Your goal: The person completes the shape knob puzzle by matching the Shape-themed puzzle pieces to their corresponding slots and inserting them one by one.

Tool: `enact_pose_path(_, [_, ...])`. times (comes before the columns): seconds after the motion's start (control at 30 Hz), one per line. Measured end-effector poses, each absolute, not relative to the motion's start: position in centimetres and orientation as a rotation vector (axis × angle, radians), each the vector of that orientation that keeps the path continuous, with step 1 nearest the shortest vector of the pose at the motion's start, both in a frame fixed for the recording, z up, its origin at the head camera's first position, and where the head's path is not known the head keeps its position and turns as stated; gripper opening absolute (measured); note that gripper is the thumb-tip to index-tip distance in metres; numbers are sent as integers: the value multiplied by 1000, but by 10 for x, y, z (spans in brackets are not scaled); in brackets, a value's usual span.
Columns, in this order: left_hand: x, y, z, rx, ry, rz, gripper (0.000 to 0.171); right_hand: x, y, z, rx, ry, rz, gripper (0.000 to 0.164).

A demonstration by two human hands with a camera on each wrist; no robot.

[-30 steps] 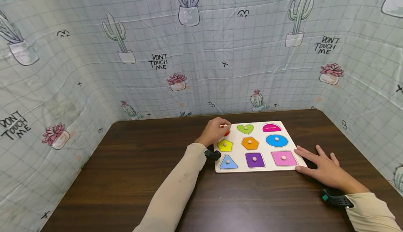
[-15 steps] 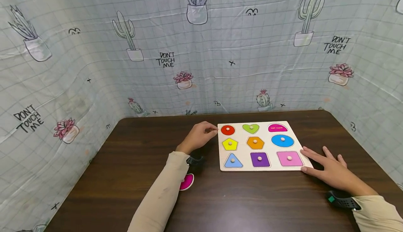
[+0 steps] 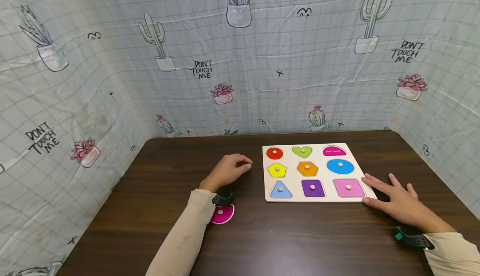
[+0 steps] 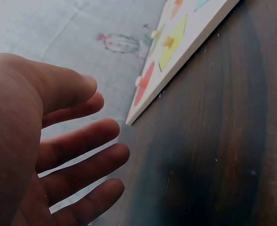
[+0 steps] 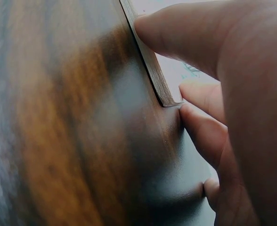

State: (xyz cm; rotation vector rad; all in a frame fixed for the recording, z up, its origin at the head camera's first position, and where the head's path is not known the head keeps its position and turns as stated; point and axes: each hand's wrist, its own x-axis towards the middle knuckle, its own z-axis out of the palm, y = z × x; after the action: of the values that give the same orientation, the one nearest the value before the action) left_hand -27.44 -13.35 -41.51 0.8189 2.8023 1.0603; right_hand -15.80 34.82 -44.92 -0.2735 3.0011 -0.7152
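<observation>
A white shape puzzle board lies flat on the table, with knobbed pieces in it such as the red circle and the blue oval. Its top-right recess shows a magenta half-round with lettering and no knob. My left hand hovers left of the board, fingers loosely bent and holding nothing. Partly hidden under the left wrist, a magenta half-round piece with a knob rests on the table. My right hand touches the board's lower right corner, thumb on the rim and fingers spread along the right edge.
The dark wooden table reaches back to a cloth backdrop printed with cacti, which also hangs at the left and right sides. A dark band sits on the left wrist, another band on the right.
My left hand has drawn back from the red circle, leftward and toward me, exposing the circle and the half-round piece on the table. The right hand keeps its place on the board.
</observation>
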Motion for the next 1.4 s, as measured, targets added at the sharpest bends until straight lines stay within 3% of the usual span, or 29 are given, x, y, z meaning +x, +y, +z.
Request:
enact_pose_path(0.57, [-233, -175, -425, 873, 2708, 1112, 20, -162, 349, -448, -261, 3011, -669, 77])
enact_pose_path(1.03, [-219, -202, -425, 918, 2509, 1155, 26, -157, 354, -452, -257, 3015, -671, 77])
enact_pose_path(1.4, [-214, -215, -424, 951, 2439, 1073, 20, -160, 348, -448, -278, 3010, -691, 77])
